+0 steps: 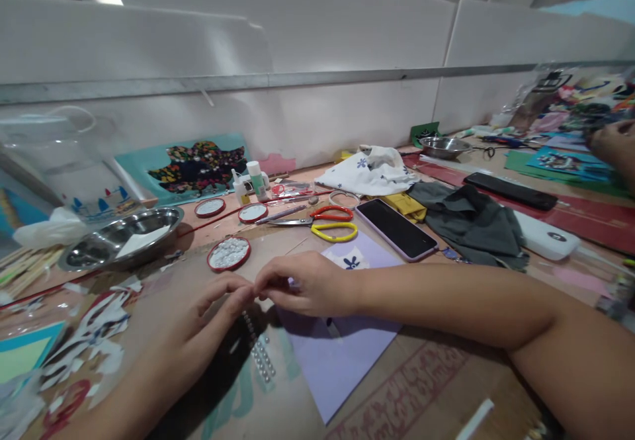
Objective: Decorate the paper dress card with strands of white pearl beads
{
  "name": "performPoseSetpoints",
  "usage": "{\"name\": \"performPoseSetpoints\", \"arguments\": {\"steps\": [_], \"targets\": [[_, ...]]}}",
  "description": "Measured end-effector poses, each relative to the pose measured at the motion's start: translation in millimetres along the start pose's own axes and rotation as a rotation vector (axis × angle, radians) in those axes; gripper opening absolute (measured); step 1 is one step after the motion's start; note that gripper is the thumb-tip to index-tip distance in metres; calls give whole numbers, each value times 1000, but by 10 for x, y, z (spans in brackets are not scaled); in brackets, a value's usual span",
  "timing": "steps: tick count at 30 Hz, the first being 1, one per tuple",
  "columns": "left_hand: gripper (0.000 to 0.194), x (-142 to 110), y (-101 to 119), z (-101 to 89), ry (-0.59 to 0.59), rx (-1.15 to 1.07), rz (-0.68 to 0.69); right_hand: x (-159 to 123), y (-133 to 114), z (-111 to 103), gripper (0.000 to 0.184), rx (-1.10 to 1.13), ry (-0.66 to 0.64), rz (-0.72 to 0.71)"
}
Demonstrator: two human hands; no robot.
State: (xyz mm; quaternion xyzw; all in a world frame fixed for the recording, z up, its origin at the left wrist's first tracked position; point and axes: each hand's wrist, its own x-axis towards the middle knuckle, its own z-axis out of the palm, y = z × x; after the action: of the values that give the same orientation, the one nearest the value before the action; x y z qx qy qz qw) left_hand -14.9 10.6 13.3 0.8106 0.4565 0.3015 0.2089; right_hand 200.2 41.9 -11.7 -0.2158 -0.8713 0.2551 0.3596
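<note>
My left hand [208, 321] is closed in a pinch on the top end of a sheet of small round pearl stickers [262, 360], which hangs below its fingertips. Right beside it, my right hand [312, 284] also pinches, its fingertips meeting those of the left. Whatever it grips is too small to make out. Beneath the right hand lies a purple sheet of paper [342, 374] with a white patch bearing a dark blue flower [352, 261]. A red-rimmed lid holding round silvery pieces [228, 255] sits just beyond the left fingertips.
Scissors with red and yellow handles [333, 221] and a phone [397, 229] lie behind my right hand. A steel bowl [171, 221] stands at left, near paper cut-outs [94, 341]. Cloth pieces [461, 218] lie at right. Another person's hand [615, 142] shows at the far right.
</note>
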Motion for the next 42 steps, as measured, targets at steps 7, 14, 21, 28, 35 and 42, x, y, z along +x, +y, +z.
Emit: {"name": "performPoseSetpoints", "arguments": {"steps": [7,14,21,28,35,42], "targets": [[31,74,-114,-154,-172,304,43,28,11,-38,10,-22,5,21],[15,79,-94,-112,-283,287,30,43,29,-45,11,-149,-131,-74],[19,118,-248,-89,-316,191,83,15,32,-5,12,-181,-224,-153],[19,151,-272,-77,-368,224,152,33,-12,38,22,-323,-272,-303],[18,158,-270,-77,-370,250,146,87,-80,34,27,-425,-325,-372],[23,144,-320,-63,-353,258,185,72,-88,43,22,-399,-316,-352]]}}
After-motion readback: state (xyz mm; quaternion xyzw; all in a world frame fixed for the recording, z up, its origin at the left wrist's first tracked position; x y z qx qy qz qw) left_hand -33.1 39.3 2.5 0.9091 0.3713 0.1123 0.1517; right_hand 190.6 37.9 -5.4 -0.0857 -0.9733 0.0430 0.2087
